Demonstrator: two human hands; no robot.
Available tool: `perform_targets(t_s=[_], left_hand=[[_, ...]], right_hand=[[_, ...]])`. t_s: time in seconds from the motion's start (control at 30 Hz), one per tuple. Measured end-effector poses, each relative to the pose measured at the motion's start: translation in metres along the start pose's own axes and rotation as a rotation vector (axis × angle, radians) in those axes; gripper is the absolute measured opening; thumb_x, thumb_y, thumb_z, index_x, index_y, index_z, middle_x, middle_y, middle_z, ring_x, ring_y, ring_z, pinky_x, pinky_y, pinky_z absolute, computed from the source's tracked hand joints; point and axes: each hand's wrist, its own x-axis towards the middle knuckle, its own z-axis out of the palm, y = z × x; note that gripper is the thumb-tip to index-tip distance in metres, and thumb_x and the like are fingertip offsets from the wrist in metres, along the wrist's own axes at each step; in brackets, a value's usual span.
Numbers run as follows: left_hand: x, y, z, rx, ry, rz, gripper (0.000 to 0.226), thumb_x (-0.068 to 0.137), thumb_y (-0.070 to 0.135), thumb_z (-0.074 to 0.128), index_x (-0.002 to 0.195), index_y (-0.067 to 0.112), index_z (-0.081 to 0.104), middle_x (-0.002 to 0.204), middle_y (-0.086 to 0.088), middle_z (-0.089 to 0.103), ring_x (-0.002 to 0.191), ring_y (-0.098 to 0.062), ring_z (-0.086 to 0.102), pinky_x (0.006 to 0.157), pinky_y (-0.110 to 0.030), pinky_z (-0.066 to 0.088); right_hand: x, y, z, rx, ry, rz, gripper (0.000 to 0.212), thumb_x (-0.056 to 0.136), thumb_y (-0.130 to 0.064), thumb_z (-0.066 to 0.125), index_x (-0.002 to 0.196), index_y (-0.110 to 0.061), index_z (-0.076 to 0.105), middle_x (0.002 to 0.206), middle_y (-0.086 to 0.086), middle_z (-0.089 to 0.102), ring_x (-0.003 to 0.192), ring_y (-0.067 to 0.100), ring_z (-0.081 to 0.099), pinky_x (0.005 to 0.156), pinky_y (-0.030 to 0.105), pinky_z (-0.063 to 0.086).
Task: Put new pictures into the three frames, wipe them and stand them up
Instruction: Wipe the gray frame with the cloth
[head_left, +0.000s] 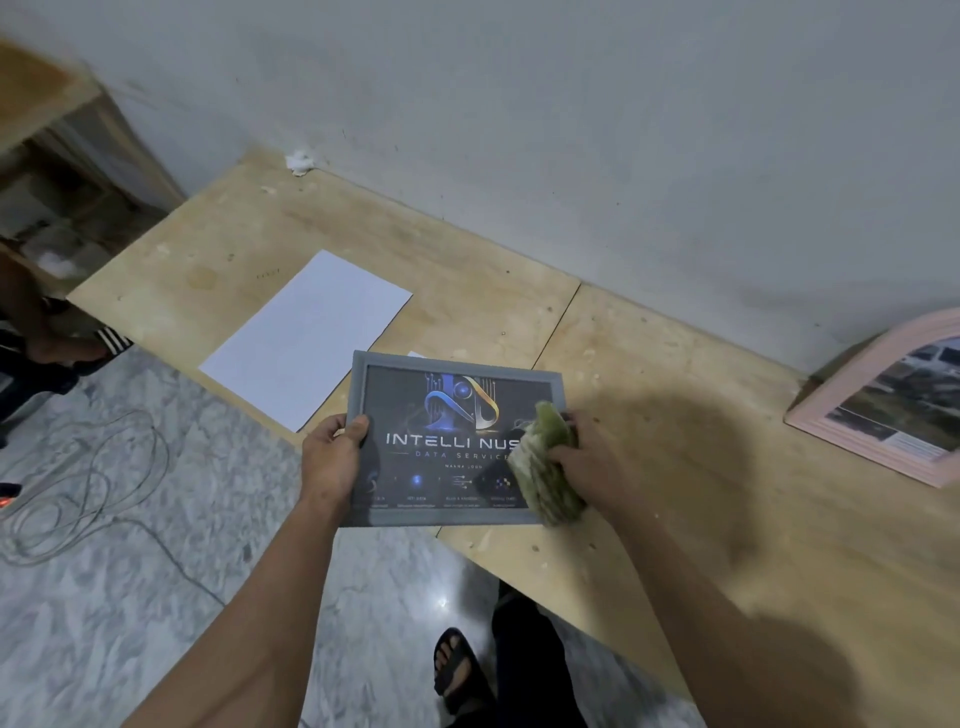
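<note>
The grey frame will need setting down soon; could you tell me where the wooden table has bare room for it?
Bare wood lies between the white sheet and the pink frame, along the wall. The grey frame, left hand and right hand with the green cloth crowd the near edge.

Your widest bare stretch of plywood tabletop (675, 415) lies between the grey frame (452, 439) and the pink arched frame (883, 400) leaning at the wall on your right. To your left, a white paper sheet (306, 338) lies flat. A cable (88, 478) loops across the floor.
</note>
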Motion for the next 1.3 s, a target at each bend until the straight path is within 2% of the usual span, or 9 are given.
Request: perform_targets(t_s=[0.13,0.23,0.4,0.5,0.57,0.8,1.0,1.1,1.3], left_hand=[[-0.004,-0.002,0.002,0.009,0.012,-0.003,0.021,0.093,0.027,0.063,0.074,0.02,0.063,0.074,-0.015,0.065,0.055,-0.029,0.054,0.051,-0.031,0.045],[-0.005,-0.003,0.003,0.006,0.028,0.003,0.021,0.094,0.025,0.063,0.074,0.018,0.062,0.071,-0.013,0.064,0.056,-0.028,0.054,0.05,-0.03,0.045],[-0.006,-0.008,0.007,0.009,0.049,0.01,0.018,0.096,0.023,0.061,0.082,0.012,0.062,0.07,-0.01,0.063,0.051,-0.025,0.055,0.04,-0.024,0.043],[-0.006,-0.008,0.008,0.002,0.075,0.007,0.016,0.096,0.023,0.061,0.088,0.009,0.065,0.076,-0.01,0.066,0.058,-0.023,0.059,0.051,-0.027,0.048],[-0.006,-0.007,0.01,-0.01,0.087,0.004,0.017,0.096,0.022,0.062,0.091,0.007,0.067,0.079,-0.01,0.067,0.063,-0.023,0.06,0.056,-0.028,0.05],[-0.004,-0.005,0.01,-0.056,0.089,-0.002,0.015,0.095,0.019,0.063,0.09,0.006,0.068,0.078,-0.011,0.068,0.068,-0.027,0.061,0.062,-0.034,0.053],[-0.01,-0.014,0.0,-0.258,-0.027,-0.157,0.022,0.094,0.023,0.061,0.094,0.001,0.066,0.091,-0.015,0.069,0.084,-0.027,0.066,0.081,-0.04,0.054],[-0.009,-0.017,-0.006,-0.363,-0.086,-0.277,0.035,0.093,0.033,0.057,0.104,0.002,0.068,0.101,-0.016,0.071,0.093,-0.032,0.07,0.094,-0.047,0.053],[-0.01,-0.016,-0.004,-0.259,0.017,-0.202,0.035,0.1,0.031,0.052,0.097,-0.002,0.066,0.085,-0.019,0.07,0.071,-0.028,0.065,0.067,-0.036,0.055]], right_hand=[[0.019,0.031,0.029,-0.565,0.091,-0.21,0.06,0.092,-0.045,0.049,0.144,-0.019,0.034,0.148,0.003,0.039,0.132,0.026,0.04,0.104,0.041,0.039],[0.017,0.057,0.049,-0.76,0.136,-0.279,0.077,0.089,-0.064,0.043,0.149,-0.019,0.025,0.157,0.007,0.027,0.143,0.028,0.029,0.11,0.046,0.035],[0.012,0.054,0.058,-0.741,0.313,-0.328,0.063,0.099,-0.05,0.026,0.144,-0.007,0.04,0.149,0.012,0.042,0.139,0.029,0.038,0.109,0.043,0.038],[0.012,0.047,0.071,-0.686,0.257,-0.3,0.05,0.101,-0.022,0.035,0.149,-0.007,0.03,0.156,0.014,0.028,0.145,0.028,0.025,0.116,0.043,0.03],[0.002,0.038,0.088,-0.601,0.171,-0.28,0.063,0.095,-0.006,0.043,0.153,-0.015,0.02,0.161,0.008,0.014,0.149,0.024,0.011,0.12,0.037,0.019],[-0.028,-0.005,0.159,-0.526,0.123,-0.475,0.073,0.094,-0.009,0.047,0.154,-0.023,0.008,0.161,-0.006,-0.003,0.148,0.015,-0.008,0.122,0.033,0.01],[-0.051,-0.033,0.212,-0.418,0.104,-0.588,0.057,0.085,-0.01,0.038,0.141,-0.018,0.045,0.149,0.001,0.043,0.139,0.02,0.04,0.111,0.04,0.037],[-0.057,-0.029,0.211,-0.431,0.09,-0.661,0.054,0.087,-0.008,0.041,0.14,-0.015,0.046,0.149,0.003,0.044,0.139,0.021,0.039,0.115,0.035,0.031],[-0.061,-0.005,0.193,-0.436,-0.095,-0.784,0.046,0.082,-0.006,0.055,0.126,-0.017,0.057,0.142,0.001,0.052,0.134,0.018,0.046,0.103,0.04,0.046]])
